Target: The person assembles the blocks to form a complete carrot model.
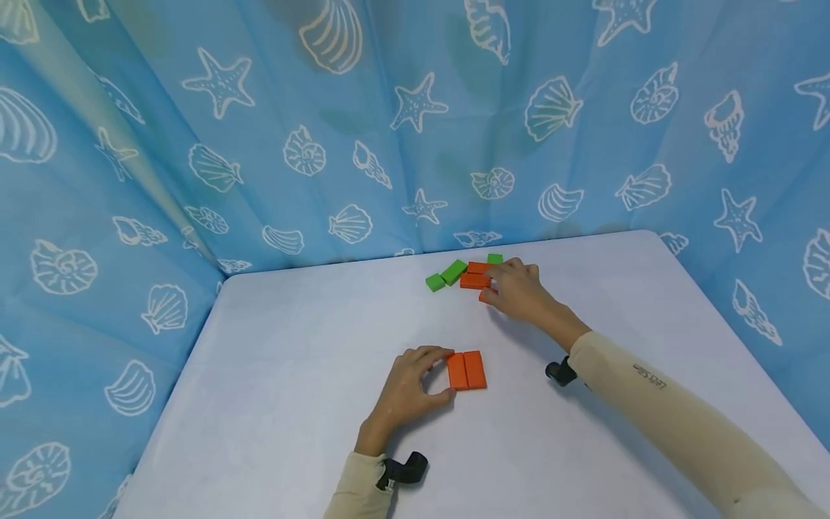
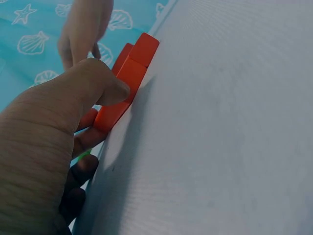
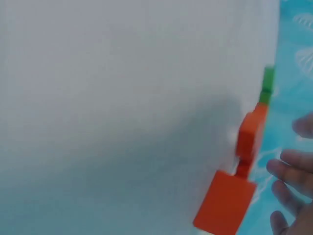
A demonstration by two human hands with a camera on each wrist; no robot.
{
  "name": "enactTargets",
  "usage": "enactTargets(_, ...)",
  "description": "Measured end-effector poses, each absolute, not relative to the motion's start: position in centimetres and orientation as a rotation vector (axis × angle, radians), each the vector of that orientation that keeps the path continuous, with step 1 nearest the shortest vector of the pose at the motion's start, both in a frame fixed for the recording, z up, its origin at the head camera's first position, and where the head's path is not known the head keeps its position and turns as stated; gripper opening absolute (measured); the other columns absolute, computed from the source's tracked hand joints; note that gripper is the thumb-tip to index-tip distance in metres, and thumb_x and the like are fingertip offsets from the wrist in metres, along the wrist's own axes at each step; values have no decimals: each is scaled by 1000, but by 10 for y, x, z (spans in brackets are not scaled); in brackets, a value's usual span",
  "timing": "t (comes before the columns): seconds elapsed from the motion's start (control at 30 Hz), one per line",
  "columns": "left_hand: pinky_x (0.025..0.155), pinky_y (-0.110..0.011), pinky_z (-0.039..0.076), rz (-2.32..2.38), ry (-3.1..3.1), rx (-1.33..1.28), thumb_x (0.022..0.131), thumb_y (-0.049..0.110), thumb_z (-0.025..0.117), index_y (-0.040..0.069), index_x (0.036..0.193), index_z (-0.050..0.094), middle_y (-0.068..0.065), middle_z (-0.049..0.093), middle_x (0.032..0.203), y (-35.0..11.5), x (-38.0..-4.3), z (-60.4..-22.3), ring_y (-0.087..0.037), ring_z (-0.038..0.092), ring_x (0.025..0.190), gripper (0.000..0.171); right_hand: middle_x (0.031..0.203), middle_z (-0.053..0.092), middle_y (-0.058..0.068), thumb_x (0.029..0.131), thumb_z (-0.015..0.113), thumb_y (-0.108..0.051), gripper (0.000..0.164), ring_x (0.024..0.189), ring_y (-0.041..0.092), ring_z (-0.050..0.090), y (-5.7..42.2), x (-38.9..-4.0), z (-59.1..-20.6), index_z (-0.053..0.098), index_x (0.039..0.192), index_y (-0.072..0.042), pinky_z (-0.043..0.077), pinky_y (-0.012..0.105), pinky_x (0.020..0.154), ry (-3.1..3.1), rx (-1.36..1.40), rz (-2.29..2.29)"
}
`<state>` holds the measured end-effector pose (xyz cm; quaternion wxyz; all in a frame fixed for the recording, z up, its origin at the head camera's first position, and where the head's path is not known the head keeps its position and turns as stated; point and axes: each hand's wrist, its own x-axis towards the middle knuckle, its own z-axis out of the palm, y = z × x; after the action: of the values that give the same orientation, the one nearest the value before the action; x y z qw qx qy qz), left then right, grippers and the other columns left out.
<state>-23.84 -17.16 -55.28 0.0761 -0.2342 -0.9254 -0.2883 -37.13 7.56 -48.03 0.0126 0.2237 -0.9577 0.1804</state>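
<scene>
Near the middle of the table, two flat orange blocks point(image 1: 476, 370) lie side by side. My left hand point(image 1: 403, 386) grips the left one by its ends, its thumb at the near end and its fingers at the far end. In the left wrist view the thumb overlaps an orange block point(image 2: 131, 73). Farther back, my right hand point(image 1: 521, 292) reaches over a group of orange blocks point(image 1: 475, 281), with thumb and fingers apart around the nearest one and partly hiding it. The right wrist view has its fingers point(image 3: 293, 176) spread, beside an orange block point(image 3: 225, 203).
Green blocks point(image 1: 455, 272) lie just left of the far orange group, with another green block point(image 1: 495, 259) behind it. A white cloth covers the table point(image 1: 292, 346). Blue curtains point(image 1: 272, 130) with shell prints hang along its back and sides.
</scene>
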Motion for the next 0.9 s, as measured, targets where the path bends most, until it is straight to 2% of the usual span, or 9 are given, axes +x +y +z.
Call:
enactTargets(0.13, 92, -37, 42, -880, -2785, -706, 84, 40, 72, 24, 135, 61, 6, 58, 134, -171, -234, -556, -16, 54, 112, 55, 128, 62, 20, 97, 63, -29, 44, 130, 43, 38, 73, -381, -493, 61, 131, -1, 24, 64, 98, -3071, 674, 524)
enactTargets(0.33, 90, -35, 42, -844, -2756, -717, 84, 40, 71, 25, 135, 61, 7, 58, 133, -172, -237, -554, -15, 53, 111, 54, 138, 56, 20, 96, 65, -34, 49, 134, 40, 34, 63, -376, -500, 60, 133, -1, 24, 64, 101, -3065, 726, 489)
enactTargets(0.47, 89, -34, 42, -836, -2758, -713, 85, 41, 71, 26, 135, 61, 8, 58, 133, -174, -241, -553, -13, 53, 110, 54, 126, 62, 16, 96, 67, -26, 47, 129, 38, 40, 56, -375, -494, 59, 135, -2, 25, 61, 99, -3003, 782, 620)
enactTargets(0.53, 88, -33, 42, -838, -2769, -712, 84, 41, 71, 26, 135, 61, 8, 58, 133, -175, -241, -552, -13, 53, 110, 54, 125, 63, 15, 94, 68, -23, 47, 129, 39, 39, 54, -377, -492, 58, 136, -3, 24, 61, 100, -2983, 824, 651)
enactTargets(0.73, 89, -34, 42, -861, -2790, -703, 84, 40, 72, 25, 136, 61, 7, 58, 134, -175, -240, -551, -13, 53, 109, 55, 147, 48, 17, 90, 73, -24, 59, 138, 41, 30, 53, -390, -494, 53, 142, -6, 18, 66, 103, -2978, 928, 561)
enactTargets(0.9, 91, -35, 42, -871, -2780, -715, 84, 39, 72, 24, 135, 61, 6, 59, 134, -173, -239, -550, -14, 53, 110, 54, 147, 49, 13, 88, 73, -23, 60, 142, 39, 26, 56, -401, -502, 53, 143, -9, 16, 68, 103, -3031, 927, 553)
